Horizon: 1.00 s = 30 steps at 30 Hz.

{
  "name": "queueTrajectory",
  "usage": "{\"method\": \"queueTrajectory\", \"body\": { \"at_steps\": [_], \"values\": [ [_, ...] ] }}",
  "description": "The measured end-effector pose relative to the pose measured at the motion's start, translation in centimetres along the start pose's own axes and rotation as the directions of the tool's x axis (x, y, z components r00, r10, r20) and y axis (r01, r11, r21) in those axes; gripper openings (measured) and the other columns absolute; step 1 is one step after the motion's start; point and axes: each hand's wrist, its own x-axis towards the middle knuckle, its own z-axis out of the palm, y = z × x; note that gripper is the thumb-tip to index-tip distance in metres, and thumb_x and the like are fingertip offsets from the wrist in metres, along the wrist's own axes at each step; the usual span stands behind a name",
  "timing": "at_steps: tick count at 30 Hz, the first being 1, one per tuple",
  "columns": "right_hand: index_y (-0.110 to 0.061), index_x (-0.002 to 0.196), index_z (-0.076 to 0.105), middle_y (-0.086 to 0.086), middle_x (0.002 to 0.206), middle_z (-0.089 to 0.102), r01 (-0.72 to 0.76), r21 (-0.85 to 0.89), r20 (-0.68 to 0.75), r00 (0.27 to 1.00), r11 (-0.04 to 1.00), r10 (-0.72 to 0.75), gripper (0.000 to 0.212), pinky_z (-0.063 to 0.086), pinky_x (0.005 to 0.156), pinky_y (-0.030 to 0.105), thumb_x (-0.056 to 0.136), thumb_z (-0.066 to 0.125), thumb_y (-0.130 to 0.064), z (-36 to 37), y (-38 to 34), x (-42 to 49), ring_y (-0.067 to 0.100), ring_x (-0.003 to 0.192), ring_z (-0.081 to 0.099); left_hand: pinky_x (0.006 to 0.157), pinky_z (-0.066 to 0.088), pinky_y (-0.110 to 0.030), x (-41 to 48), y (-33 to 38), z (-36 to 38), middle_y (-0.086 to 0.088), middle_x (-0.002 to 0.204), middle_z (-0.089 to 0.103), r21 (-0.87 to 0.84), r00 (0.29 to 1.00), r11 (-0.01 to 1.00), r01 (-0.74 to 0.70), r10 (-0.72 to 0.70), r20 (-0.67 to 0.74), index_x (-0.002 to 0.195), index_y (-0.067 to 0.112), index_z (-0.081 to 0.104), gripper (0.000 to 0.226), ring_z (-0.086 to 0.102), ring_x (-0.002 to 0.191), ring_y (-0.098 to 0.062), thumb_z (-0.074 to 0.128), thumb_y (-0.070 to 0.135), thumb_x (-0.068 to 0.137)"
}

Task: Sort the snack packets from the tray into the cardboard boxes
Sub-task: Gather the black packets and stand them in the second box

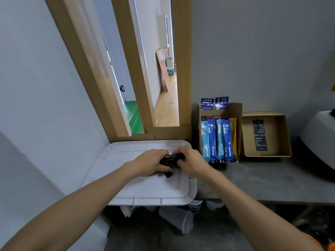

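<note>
A bunch of black packets (170, 159) sits between two hands, just above the middle of the white tray (145, 198). The left hand (151, 163) has its fingers curled round the left end of the bunch. The right hand (191, 163) grips the right end, so the two hands are close together with the packets squeezed between them. One dark corner of the bunch pokes out below the left hand. The tray lies on the near left part of a grey table (262, 180). Just to the right of the tray stands a tall cardboard box (238, 113). It is packed with blue packets (217, 140) standing side by side, and a yellow packet (234, 134) is at their right edge. More to the right, touching that box, is a low cardboard box (282, 134). Two flat black packets (260, 135) lie inside it, one behind the other. At the far right edge is part of a big white round thing (319, 138). Behind the tray, an open doorway (163, 87) with a brown frame shows a wooden floor.
</note>
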Motion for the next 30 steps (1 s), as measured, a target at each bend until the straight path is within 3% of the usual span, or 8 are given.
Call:
{"method": "queueTrajectory", "body": {
  "at_steps": [6,9,15,17,20,25,27,30],
  "values": [
    [-0.018,0.106,0.066,0.001,0.1,0.068,0.158,-0.065,0.066,0.986,0.985,-0.154,0.018,0.054,0.081,0.041,0.091,0.06,-0.025,-0.6,-0.2,-0.4,0.018,0.09,0.062,0.069,0.036,-0.032,0.7,-0.3,-1.1,0.005,0.097,0.065,0.043,1.0,0.999,-0.005,0.007,-0.028,0.097,0.031,0.048,0.028,0.059,0.09,-0.02,0.072,0.044,0.091],
    [-0.019,0.112,0.066,0.001,0.105,0.07,0.207,-0.114,-0.005,0.978,0.972,-0.209,0.019,0.056,0.08,0.039,0.094,0.06,-0.018,-0.8,-0.4,0.0,0.019,0.092,0.064,0.066,0.039,-0.03,0.6,-0.4,-2.4,0.01,0.093,0.063,0.057,0.996,0.998,-0.036,0.041,-0.079,0.096,0.028,0.053,0.026,0.056,0.083,-0.014,0.072,0.044,0.09],
    [-0.02,0.122,0.068,0.0,0.108,0.072,0.256,-0.105,-0.072,0.962,0.961,-0.264,0.026,0.056,0.087,0.038,0.097,0.063,-0.014,-0.3,-1.2,1.0,0.018,0.098,0.065,0.067,0.045,-0.034,-0.4,-2.0,-4.1,0.009,0.084,0.065,-0.03,1.0,1.0,-0.002,0.001,-0.031,0.092,0.026,0.058,0.026,0.058,0.077,-0.011,0.075,0.044,0.086],
    [-0.019,0.13,0.066,-0.001,0.116,0.071,0.242,-0.084,-0.139,0.958,0.967,-0.251,0.033,0.054,0.094,0.031,0.097,0.067,-0.015,0.2,-1.3,1.2,0.015,0.106,0.065,0.067,0.046,-0.034,-0.8,-2.4,-4.0,0.009,0.085,0.065,-0.092,0.999,0.996,0.017,-0.02,-0.036,0.093,0.025,0.059,0.024,0.058,0.077,-0.01,0.077,0.04,0.086],
    [-0.017,0.125,0.072,-0.004,0.116,0.068,0.217,0.006,-0.249,0.946,0.976,-0.209,0.031,0.055,0.095,0.028,0.094,0.073,-0.012,0.6,-1.4,1.4,0.012,0.103,0.064,0.07,0.047,-0.034,-1.2,-2.4,-3.5,0.008,0.086,0.064,-0.138,0.998,0.99,0.028,-0.036,-0.05,0.093,0.027,0.062,0.021,0.057,0.079,-0.01,0.078,0.037,0.084],
    [-0.015,0.121,0.076,-0.002,0.112,0.069,0.153,0.13,-0.271,0.956,0.98,-0.114,0.031,0.056,0.097,0.032,0.09,0.077,-0.009,0.6,-1.5,1.8,0.01,0.1,0.065,0.068,0.044,-0.032,-1.4,-1.8,-2.4,0.005,0.085,0.065,-0.217,0.993,0.973,0.083,-0.1,-0.07,0.094,0.025,0.062,0.019,0.059,0.081,-0.016,0.077,0.028,0.082],
    [-0.016,0.128,0.071,-0.001,0.118,0.068,0.123,0.184,-0.273,0.959,0.975,-0.069,0.041,0.056,0.098,0.03,0.088,0.079,-0.009,0.2,-1.7,1.9,0.01,0.106,0.065,0.068,0.048,-0.034,-1.4,-1.8,-2.2,0.002,0.084,0.068,-0.281,0.986,0.955,0.098,-0.131,-0.1,0.092,0.021,0.064,0.017,0.062,0.079,-0.017,0.077,0.024,0.081],
    [-0.018,0.147,0.05,-0.005,0.13,0.062,0.04,0.222,-0.261,0.965,0.974,0.019,0.072,0.052,0.087,0.013,0.084,0.084,-0.014,-0.1,-1.5,2.1,0.006,0.113,0.061,0.067,0.05,-0.03,-1.6,-2.1,-2.3,0.001,0.079,0.07,-0.403,0.975,0.912,0.083,-0.157,-0.154,0.09,0.02,0.065,0.012,0.066,0.072,-0.013,0.076,0.024,0.085]
  ]
}}
